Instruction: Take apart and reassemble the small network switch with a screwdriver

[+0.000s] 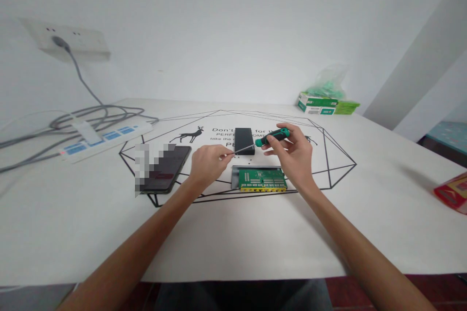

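Observation:
My right hand [292, 155] is closed around the green and black handle of a screwdriver [272, 137], held level above the table. My left hand [207, 164] pinches the tip end of the screwdriver's thin metal shaft [243, 148]. Just below both hands lies a green circuit board [262, 179] seated in a grey metal tray, with a yellow row of ports along its near edge. A black rectangular cover [244, 141] lies flat behind the shaft. A few tiny dark specks, maybe screws, sit near the cover.
A dark phone [166, 167] lies left of my left hand. A white power strip [105, 137] with grey cables runs at the far left, under a wall socket [69, 41]. Green boxes and a bag [324, 99] stand at the back right. A red packet [454, 192] sits at the right edge.

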